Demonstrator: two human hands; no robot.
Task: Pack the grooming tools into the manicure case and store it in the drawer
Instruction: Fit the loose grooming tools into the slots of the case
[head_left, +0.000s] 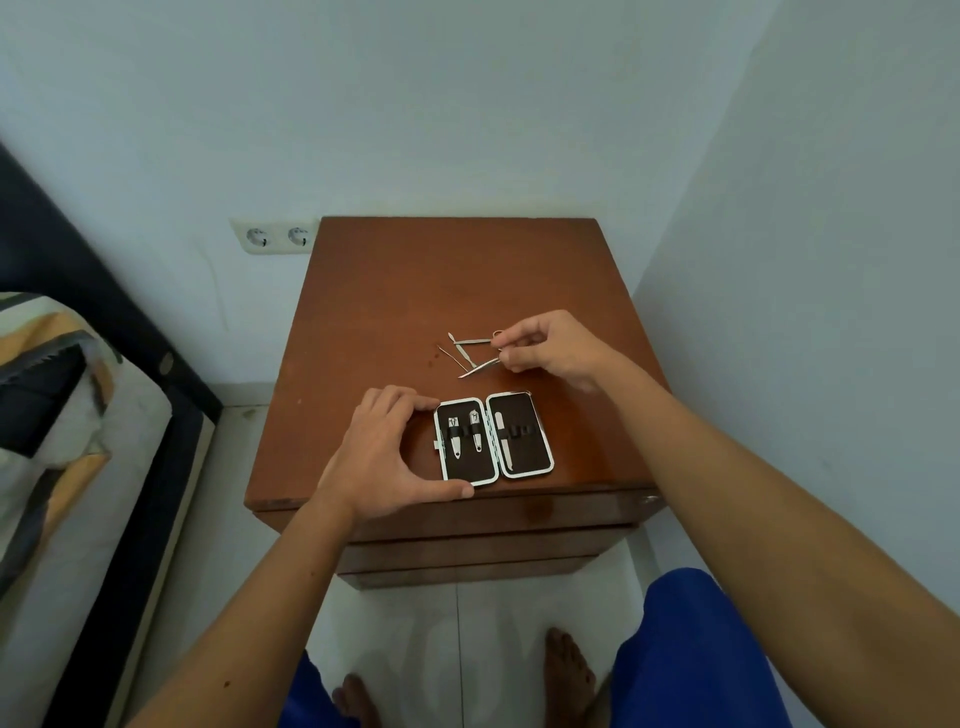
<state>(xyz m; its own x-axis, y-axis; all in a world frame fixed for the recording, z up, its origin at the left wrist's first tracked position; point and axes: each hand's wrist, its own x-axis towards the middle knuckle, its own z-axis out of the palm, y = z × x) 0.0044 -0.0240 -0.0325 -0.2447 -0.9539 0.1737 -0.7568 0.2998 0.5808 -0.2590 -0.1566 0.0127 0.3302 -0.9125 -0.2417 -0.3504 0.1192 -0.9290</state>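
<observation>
- The case (493, 441) lies open flat near the 6 o'clock edge of the counter (395, 291). Two clippers sit strapped in its left half and a file (504, 441) in its right; the other loops look empty.
- The left hand (379, 457) brackets the case's left side, fingers (415, 402) at the top corner and thumb at the bottom corner, curled around that edge. If that hold slackens, a push from the other hand could slide the case off the front edge.
- The right hand (550, 345), at 1 o'clock from the case, pinches the end of a slim tool (480, 366) between thumb and fingertips. The grip is at the very end, so the tool could swivel or drop as it lifts.
- The loose tools (462, 348) lie crossed at 12 o'clock from the case. Lifting one may drag or flick the others; they are thin and would likely roll.
- The pointed tip could snag a strap or miss its loop, judging by how narrow the loops look.
- The drawers (467, 525) at 6 o'clock look shut.
</observation>
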